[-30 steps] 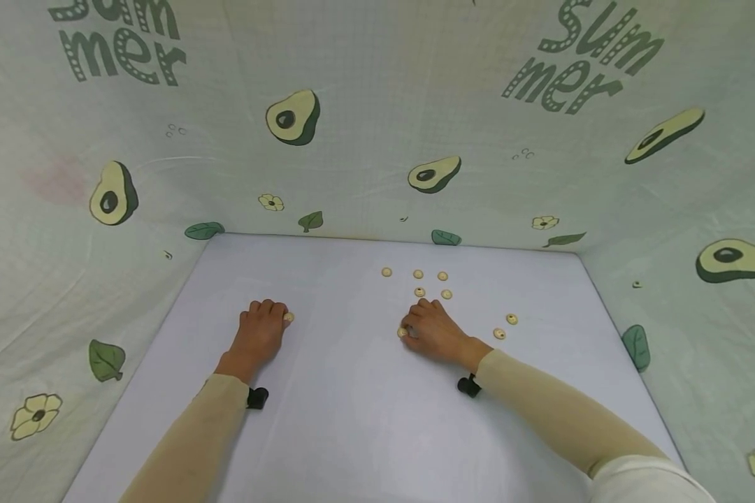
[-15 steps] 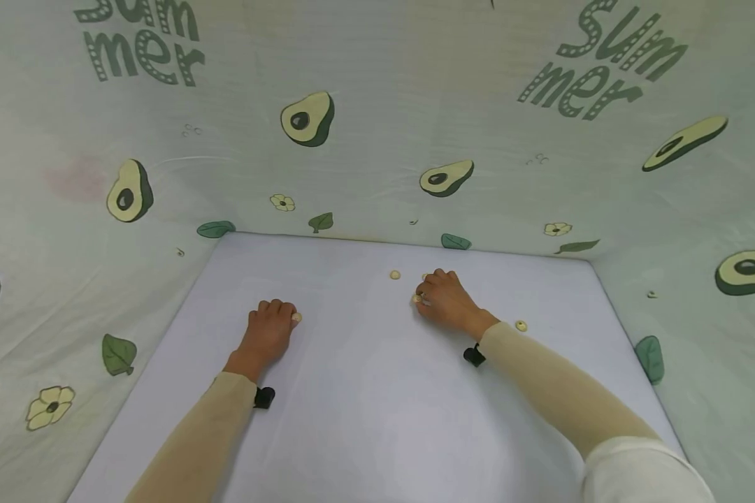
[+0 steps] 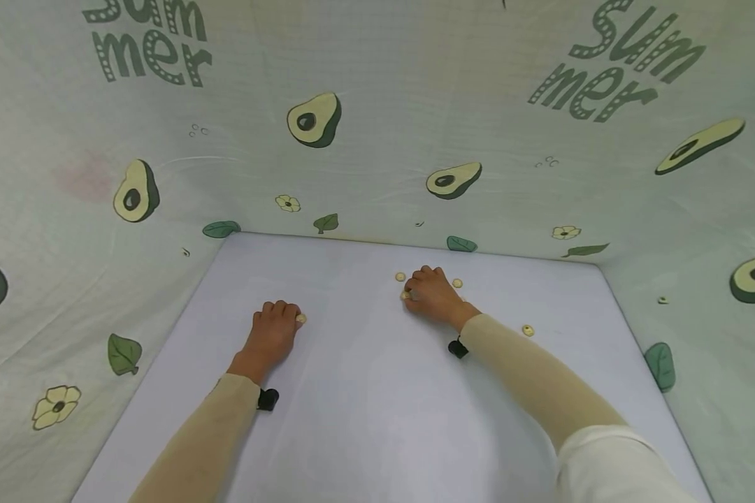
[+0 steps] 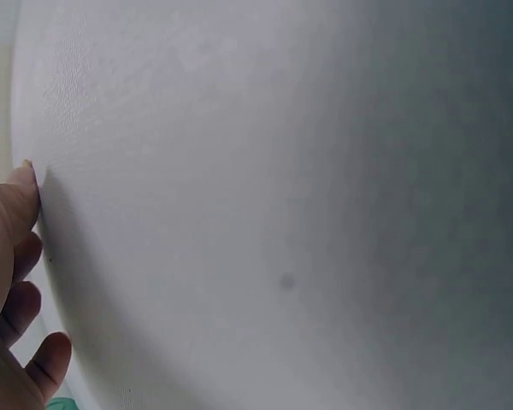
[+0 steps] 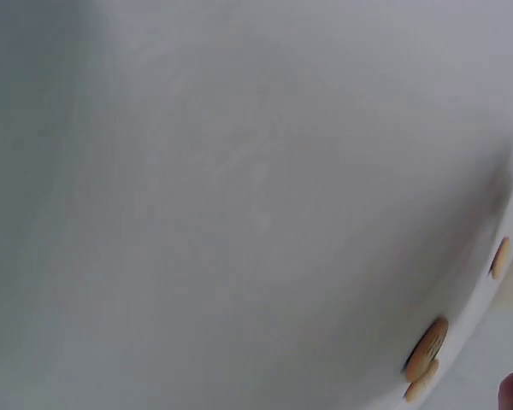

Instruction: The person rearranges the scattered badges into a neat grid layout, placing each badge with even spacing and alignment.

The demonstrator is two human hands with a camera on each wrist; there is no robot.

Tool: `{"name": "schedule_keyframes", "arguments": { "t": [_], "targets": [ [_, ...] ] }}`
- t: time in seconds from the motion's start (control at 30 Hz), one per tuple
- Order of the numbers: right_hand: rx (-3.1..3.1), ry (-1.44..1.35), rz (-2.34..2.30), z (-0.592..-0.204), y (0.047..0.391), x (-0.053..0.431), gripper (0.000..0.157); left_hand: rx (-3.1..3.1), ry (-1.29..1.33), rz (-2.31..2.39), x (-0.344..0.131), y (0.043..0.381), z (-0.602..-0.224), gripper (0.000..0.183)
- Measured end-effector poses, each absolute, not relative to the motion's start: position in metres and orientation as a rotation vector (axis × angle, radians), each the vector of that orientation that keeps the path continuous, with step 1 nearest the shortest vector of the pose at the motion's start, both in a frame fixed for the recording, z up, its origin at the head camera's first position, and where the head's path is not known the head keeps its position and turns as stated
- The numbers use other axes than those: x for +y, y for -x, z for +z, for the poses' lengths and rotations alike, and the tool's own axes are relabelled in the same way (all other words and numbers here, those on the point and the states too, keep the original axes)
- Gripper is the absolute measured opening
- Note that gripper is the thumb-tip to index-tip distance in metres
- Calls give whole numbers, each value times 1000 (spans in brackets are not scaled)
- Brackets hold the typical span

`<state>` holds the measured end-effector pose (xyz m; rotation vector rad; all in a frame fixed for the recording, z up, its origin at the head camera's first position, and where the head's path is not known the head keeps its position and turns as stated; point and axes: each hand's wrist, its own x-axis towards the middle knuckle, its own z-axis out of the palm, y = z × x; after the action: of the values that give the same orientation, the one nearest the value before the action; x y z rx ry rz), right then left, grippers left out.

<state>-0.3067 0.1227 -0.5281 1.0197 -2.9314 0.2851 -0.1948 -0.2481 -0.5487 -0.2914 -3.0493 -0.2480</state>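
My left hand pinches a small round wooden button at the left of the white table, with the button poking out at the thumb side. In the left wrist view that hand's thumb and fingertips show at the left edge, and the button is hidden. Toward the back middle my right hand holds a second tan button between thumb and fingers. Just beyond it lies a loose button. Another loose button sits right of the knuckles, and one more is mostly covered by the hand.
A separate button lies right of my right forearm. The right wrist view has several buttons, one of them a brown button, flat on the table. Avocado-printed cloth walls the back and sides.
My right hand went forward and then left, a button still in its fingers. The left hand stays at its spot with its button. The head view has turned slightly left.
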Motion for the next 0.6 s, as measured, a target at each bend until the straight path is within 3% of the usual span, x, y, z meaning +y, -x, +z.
{"name": "schedule_keyframes", "arguments": {
  "t": [0.6],
  "targets": [
    [-2925, -1008, 279, -531, 307, 103, 23, -3048, 287, -241, -247, 193, -546, 22]
  ]
}}
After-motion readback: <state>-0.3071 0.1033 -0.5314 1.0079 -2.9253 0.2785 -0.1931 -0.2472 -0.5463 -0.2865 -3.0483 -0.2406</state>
